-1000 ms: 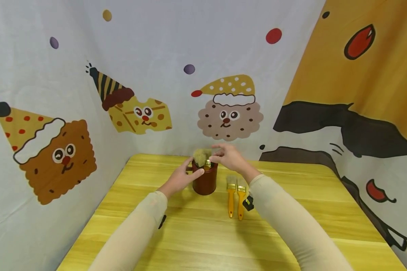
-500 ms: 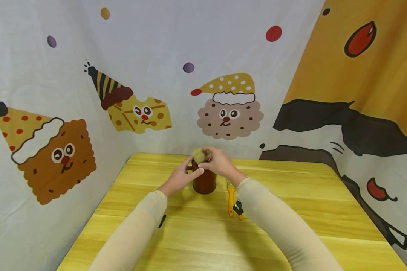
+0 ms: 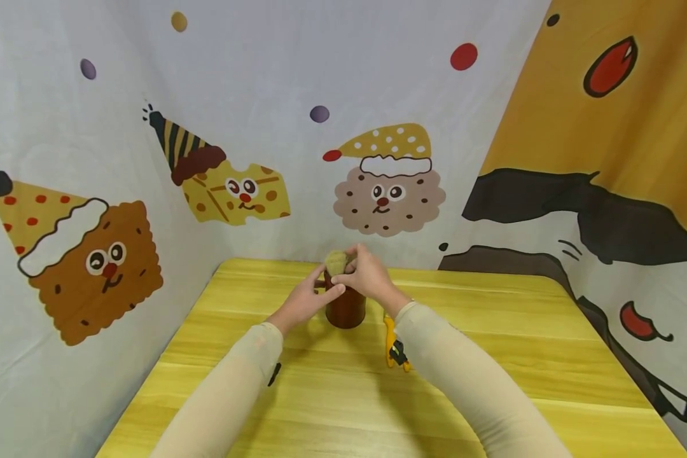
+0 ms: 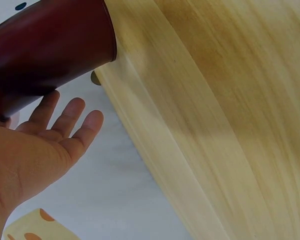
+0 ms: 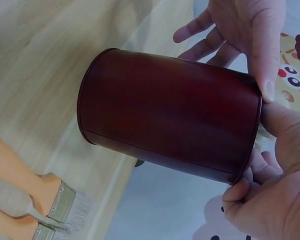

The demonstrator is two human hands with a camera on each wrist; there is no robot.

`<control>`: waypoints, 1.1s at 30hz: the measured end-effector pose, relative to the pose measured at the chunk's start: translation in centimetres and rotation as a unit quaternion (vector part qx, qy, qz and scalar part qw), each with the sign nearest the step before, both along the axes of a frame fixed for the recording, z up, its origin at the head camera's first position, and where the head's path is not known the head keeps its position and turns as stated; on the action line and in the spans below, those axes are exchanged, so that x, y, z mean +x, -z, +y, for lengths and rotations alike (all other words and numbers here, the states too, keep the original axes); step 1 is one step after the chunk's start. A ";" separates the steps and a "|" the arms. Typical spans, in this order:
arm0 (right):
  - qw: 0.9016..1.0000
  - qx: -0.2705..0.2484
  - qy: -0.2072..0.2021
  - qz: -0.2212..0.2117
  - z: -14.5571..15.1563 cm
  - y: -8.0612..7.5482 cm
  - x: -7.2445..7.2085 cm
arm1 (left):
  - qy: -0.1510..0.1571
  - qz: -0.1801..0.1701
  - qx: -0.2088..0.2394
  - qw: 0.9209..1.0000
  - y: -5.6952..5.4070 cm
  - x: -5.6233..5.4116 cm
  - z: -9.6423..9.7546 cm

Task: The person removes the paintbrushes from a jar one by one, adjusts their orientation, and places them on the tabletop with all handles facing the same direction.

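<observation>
A dark red cylindrical brush holder (image 3: 345, 312) stands on the wooden table, close to its back edge. Pale bristles of paintbrushes (image 3: 336, 262) stick up out of its mouth. My left hand (image 3: 305, 302) holds the holder near the rim, thumb at the front and fingers round the left side; its other fingers stretch out in the left wrist view. My right hand (image 3: 369, 277) pinches the bristles at the mouth, where thumb and fingers close in around the rim in the right wrist view. The brush handles inside are hidden by the holder wall.
Two paintbrushes with orange handles (image 5: 20, 170) lie side by side on the table (image 3: 320, 394), right of the holder and partly under my right sleeve (image 3: 458, 375). A cloth printed with cartoon snacks (image 3: 292, 63) hangs right behind the table.
My right hand has come left and in over the holder's mouth, its spread fingers closing on the bristles. Its forearm now covers part of the loose paintbrushes. The left hand has stayed put.
</observation>
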State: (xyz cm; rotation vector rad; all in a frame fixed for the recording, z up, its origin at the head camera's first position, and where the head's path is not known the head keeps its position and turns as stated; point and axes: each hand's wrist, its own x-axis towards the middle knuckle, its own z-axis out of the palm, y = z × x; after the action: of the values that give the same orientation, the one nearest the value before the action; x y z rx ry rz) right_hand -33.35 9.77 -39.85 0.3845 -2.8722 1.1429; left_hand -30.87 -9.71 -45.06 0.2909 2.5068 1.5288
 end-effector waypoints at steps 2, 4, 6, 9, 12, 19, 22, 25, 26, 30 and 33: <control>1.000 0.004 -0.004 0.000 0.1 0.0 0.0 | 0.000 0.001 -0.005 1.000 0.0 0.0 0.0; 1.000 0.013 -0.012 0.001 0.2 -0.1 -0.1 | 0.000 0.001 -0.006 1.000 0.0 -0.1 0.0; 0.999 0.025 -0.026 0.005 0.2 -0.2 -0.1 | 0.000 0.001 -0.006 1.000 0.0 -0.1 -0.1; 0.998 0.045 -0.042 0.012 0.1 -0.1 -0.1 | 0.002 0.002 0.002 1.000 0.1 -0.1 -0.1; 0.997 0.055 -0.046 0.013 0.1 0.0 -0.1 | 0.005 0.006 0.007 1.000 0.2 -0.1 -0.1; 0.998 0.031 -0.049 -0.018 0.1 -0.1 0.0 | 0.002 0.003 0.004 1.000 0.1 -0.2 0.0; 0.998 0.000 -0.048 -0.029 0.2 -0.1 0.0 | 0.002 0.005 0.003 1.000 -0.1 -0.2 0.0; 0.998 -0.021 -0.051 -0.026 0.3 0.0 0.0 | 0.004 0.006 0.002 1.000 -0.2 -0.1 0.0; 0.998 -0.026 -0.051 -0.023 0.3 0.1 0.0 | 0.004 0.006 0.002 1.000 -0.2 -0.1 0.0; 0.998 -0.045 -0.051 -0.014 0.5 0.1 0.1 | 0.005 0.008 -0.001 1.000 -0.1 -0.1 0.1; 0.997 -0.063 -0.049 -0.007 0.7 0.0 0.1 | 0.006 0.009 0.000 1.000 0.0 -0.1 0.1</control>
State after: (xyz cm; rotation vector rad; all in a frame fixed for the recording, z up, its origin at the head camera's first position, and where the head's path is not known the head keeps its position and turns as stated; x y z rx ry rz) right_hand -33.21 10.49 -39.81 0.5203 -2.8024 1.3380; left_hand -30.97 -9.61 -45.02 0.3204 2.5153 1.5287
